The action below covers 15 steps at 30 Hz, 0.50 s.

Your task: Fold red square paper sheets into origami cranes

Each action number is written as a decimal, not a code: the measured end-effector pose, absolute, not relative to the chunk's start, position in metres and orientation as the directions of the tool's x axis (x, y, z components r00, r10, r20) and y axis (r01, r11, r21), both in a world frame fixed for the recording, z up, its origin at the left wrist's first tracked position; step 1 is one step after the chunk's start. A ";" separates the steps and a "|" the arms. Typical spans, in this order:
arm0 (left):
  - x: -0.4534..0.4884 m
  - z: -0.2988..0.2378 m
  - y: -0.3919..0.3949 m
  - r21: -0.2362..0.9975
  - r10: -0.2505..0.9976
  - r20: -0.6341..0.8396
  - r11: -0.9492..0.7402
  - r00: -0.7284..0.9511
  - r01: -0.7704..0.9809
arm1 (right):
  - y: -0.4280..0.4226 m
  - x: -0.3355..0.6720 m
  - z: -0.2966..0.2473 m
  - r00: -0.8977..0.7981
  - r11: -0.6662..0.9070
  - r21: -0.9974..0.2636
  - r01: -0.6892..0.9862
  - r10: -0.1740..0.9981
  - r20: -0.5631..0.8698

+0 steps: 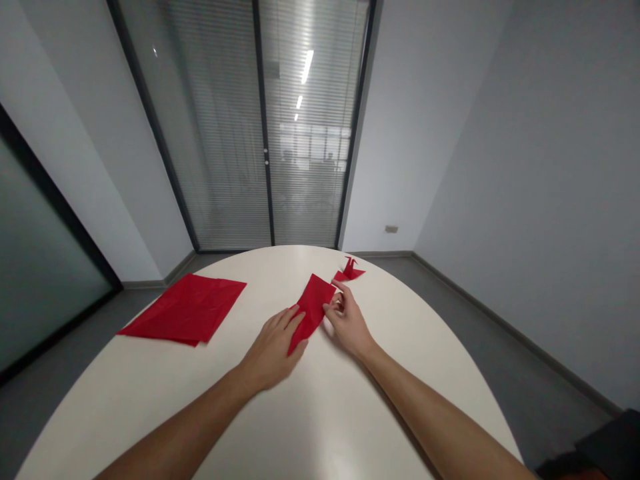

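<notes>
A folded piece of red origami paper [314, 301] lies at an angle between my two hands. Fingers stretched out, my left hand [276, 347] rests flat on the paper's lower left side and presses it against the table. At its right edge, the thumb and forefinger of my right hand [350, 321] pinch the paper. The right hand's other fingers are curled and partly hidden. Just beyond that hand stands a red folded-paper crane [349, 268] with its wings spread.
Several large red paper sheets [193, 310] lie stacked at the left of the round white table [400, 333]. Behind it are a glass partition with blinds [225, 133] and a grey wall. A dark object [607, 447] shows at the lower right corner.
</notes>
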State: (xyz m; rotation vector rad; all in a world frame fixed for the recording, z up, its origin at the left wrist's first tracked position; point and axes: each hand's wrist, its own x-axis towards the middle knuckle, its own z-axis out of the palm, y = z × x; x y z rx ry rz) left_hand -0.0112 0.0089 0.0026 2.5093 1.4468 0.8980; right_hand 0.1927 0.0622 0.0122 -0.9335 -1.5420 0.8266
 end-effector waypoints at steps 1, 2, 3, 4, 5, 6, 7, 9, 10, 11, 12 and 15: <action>-0.012 0.001 0.011 0.411 0.825 0.458 -0.527 0.332 0.744 | 0.063 0.193 0.012 -0.090 0.426 -0.904 0.044 0.902 0.421; -0.013 0.001 0.013 0.462 0.836 0.474 -0.504 0.277 0.730 | 0.064 0.193 0.012 -0.094 0.399 -0.916 -0.036 0.911 0.400; -0.013 0.000 0.016 0.527 0.854 0.477 -0.469 0.210 0.708 | 0.065 0.193 0.012 -0.099 0.370 -0.923 -0.107 0.920 0.380; -0.014 0.000 0.018 0.608 0.876 0.464 -0.426 0.136 0.669 | 0.066 0.193 0.012 -0.105 0.344 -0.924 -0.166 0.925 0.364; -0.015 0.000 0.021 0.698 0.900 0.431 -0.381 0.069 0.606 | 0.066 0.194 0.012 -0.110 0.323 -0.922 -0.216 0.930 0.351; -0.016 0.001 0.023 0.788 0.924 0.381 -0.338 0.024 0.514 | 0.067 0.194 0.013 -0.115 0.303 -0.918 -0.257 0.933 0.340; -0.017 0.001 0.025 0.864 0.946 0.324 -0.297 0.005 0.407 | 0.067 0.195 0.013 -0.118 0.285 -0.914 -0.290 0.937 0.329; -0.017 0.003 0.026 0.949 0.972 0.236 -0.234 0.017 0.212 | 0.069 0.195 0.013 -0.121 0.254 -0.910 -0.327 0.944 0.307; -0.018 0.005 0.027 0.964 0.976 0.217 -0.218 0.023 0.155 | 0.070 0.195 0.013 -0.116 0.242 -0.912 -0.332 0.949 0.294; -0.018 0.006 0.026 0.968 0.977 0.214 -0.214 0.020 0.128 | 0.071 0.195 0.013 -0.105 0.234 -0.914 -0.332 0.954 0.282; -0.018 0.008 0.026 0.968 0.975 0.222 -0.221 0.007 0.122 | 0.071 0.195 0.012 -0.092 0.228 -0.917 -0.328 0.958 0.271; -0.017 0.013 0.025 0.952 0.961 0.274 -0.265 -0.039 0.155 | 0.072 0.196 0.012 -0.086 0.200 -0.933 -0.300 0.968 0.235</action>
